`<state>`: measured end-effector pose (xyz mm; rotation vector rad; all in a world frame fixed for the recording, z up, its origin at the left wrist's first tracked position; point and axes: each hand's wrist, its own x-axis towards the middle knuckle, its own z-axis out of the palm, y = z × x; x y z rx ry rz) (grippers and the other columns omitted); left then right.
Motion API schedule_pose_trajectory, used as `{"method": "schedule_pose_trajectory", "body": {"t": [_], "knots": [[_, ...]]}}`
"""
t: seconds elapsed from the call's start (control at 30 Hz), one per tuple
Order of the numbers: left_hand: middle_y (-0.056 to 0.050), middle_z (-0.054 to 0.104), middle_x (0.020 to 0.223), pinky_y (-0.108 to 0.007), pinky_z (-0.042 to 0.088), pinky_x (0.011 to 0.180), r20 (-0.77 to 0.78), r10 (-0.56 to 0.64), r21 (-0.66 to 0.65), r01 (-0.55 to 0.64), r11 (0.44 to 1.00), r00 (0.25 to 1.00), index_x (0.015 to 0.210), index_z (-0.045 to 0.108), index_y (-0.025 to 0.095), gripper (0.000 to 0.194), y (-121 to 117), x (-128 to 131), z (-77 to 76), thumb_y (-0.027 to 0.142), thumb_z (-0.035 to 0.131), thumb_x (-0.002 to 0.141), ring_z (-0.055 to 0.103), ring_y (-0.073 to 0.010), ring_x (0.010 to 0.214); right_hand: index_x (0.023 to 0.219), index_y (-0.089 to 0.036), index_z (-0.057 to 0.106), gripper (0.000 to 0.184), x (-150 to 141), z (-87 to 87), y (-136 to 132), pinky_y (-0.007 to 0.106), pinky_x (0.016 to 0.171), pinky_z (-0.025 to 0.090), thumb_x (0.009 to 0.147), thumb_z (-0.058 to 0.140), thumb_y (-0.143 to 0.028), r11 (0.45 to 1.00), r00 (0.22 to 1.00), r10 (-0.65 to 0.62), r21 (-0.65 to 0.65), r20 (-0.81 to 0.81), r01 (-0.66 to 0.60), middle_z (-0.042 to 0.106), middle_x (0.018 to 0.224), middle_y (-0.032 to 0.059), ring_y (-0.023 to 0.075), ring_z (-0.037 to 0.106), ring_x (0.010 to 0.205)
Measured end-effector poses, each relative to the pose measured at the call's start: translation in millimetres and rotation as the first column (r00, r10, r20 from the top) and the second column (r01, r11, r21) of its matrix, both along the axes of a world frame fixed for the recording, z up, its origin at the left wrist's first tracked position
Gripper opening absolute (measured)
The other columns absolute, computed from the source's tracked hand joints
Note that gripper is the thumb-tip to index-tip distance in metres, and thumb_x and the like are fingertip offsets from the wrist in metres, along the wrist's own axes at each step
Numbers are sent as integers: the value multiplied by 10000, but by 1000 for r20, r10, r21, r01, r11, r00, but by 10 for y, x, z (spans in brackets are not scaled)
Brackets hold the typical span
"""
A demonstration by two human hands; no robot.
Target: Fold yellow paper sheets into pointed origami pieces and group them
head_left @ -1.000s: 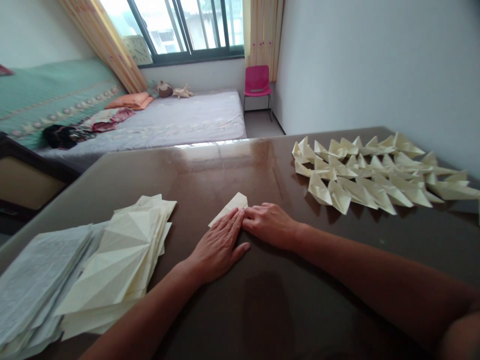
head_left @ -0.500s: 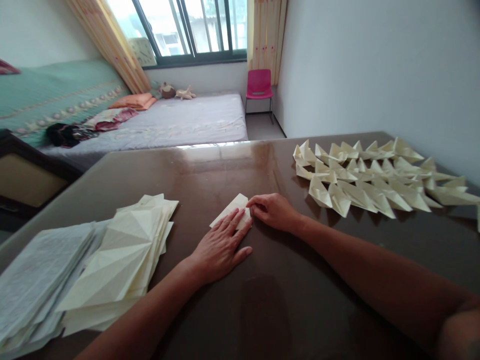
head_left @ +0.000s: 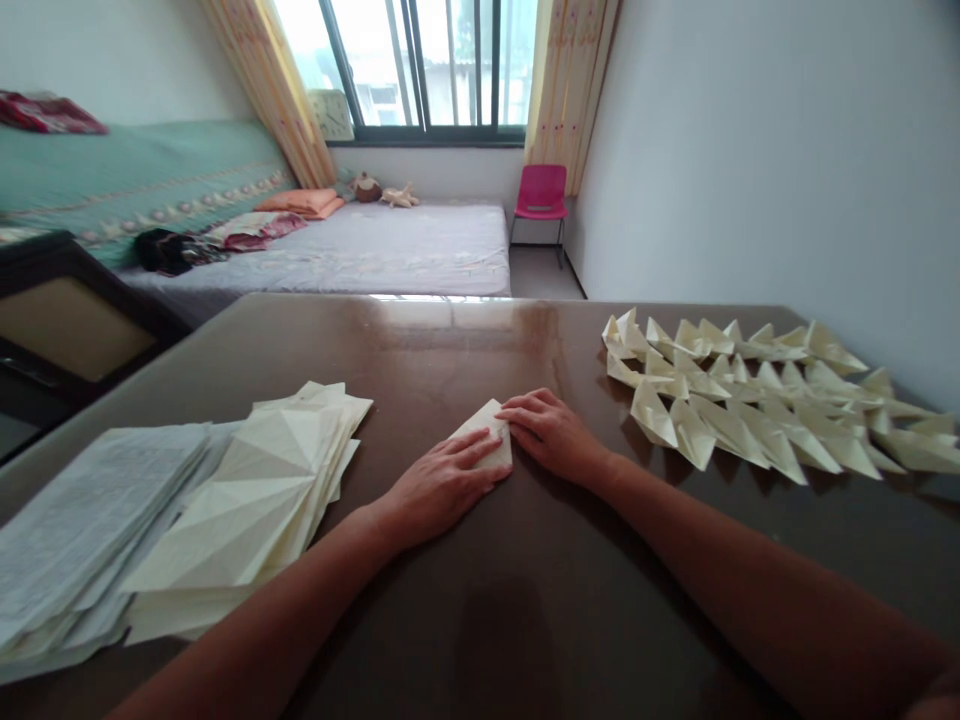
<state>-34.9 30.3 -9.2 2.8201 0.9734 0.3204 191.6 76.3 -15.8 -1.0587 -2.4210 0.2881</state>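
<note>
A small folded piece of cream paper (head_left: 491, 425) lies on the glossy brown table (head_left: 465, 340) in front of me. My left hand (head_left: 439, 485) rests flat on its near part, fingers stretched out along it. My right hand (head_left: 551, 430) touches the paper's right edge with its fingertips bent onto the fold. A stack of creased cream sheets (head_left: 255, 495) lies to the left of my left arm. Several finished folded paper shapes (head_left: 757, 400) are spread in rows on the right side of the table.
A pile of grey printed sheets (head_left: 82, 530) sits at the table's left edge beside the cream stack. Beyond the table are a bed (head_left: 360, 250), a pink chair (head_left: 541, 192) by the window, and a white wall along the right.
The view has tilted up and shifted. My right hand slid forward along the paper's right edge, and my left hand stayed flat on the paper.
</note>
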Motion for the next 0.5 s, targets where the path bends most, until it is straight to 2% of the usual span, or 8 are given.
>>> {"method": "schedule_pose_trajectory", "body": {"t": [0.07,0.17,0.27,0.4,0.5], "knots": [[1,520,1382,-409,346,1098,39,8,1,-8,1000,999,1180,627,331,296,37,-51,31,332,447,944,409,-205,1320,1138,-258,632,255,-5,34,-23,374,936,380,921,504,-300,1000,996,15,0,88,-15,629,1170,53,208,482,1088],[7,575,1305,-422,373,1059,94,101,26,-104,994,990,1015,691,306,199,54,-100,82,349,534,901,439,-224,1266,1073,-247,637,241,-22,108,-72,373,891,369,907,523,-380,1000,982,-20,-1,189,20,626,1133,64,224,493,1077],[-34,637,1134,-377,447,954,89,191,45,-195,980,978,913,685,236,202,10,-73,127,282,489,919,512,-211,1096,1027,-231,629,241,-46,181,-126,344,833,372,896,530,-407,997,959,-73,-16,276,80,639,1041,72,225,535,1019],[-62,625,989,-314,498,818,-10,261,22,-261,965,965,963,640,195,263,-111,45,162,253,384,955,543,-182,925,1036,-214,594,248,-94,233,-229,273,673,376,891,529,-405,974,941,-95,-165,325,155,678,903,49,181,614,790],[-62,608,1074,-348,504,825,-61,289,47,-287,957,955,1095,598,221,275,-184,110,182,394,479,918,538,-209,967,1139,-197,534,311,-126,238,-320,245,622,373,871,558,-353,934,970,-72,-326,230,146,703,817,26,170,637,730]]}}
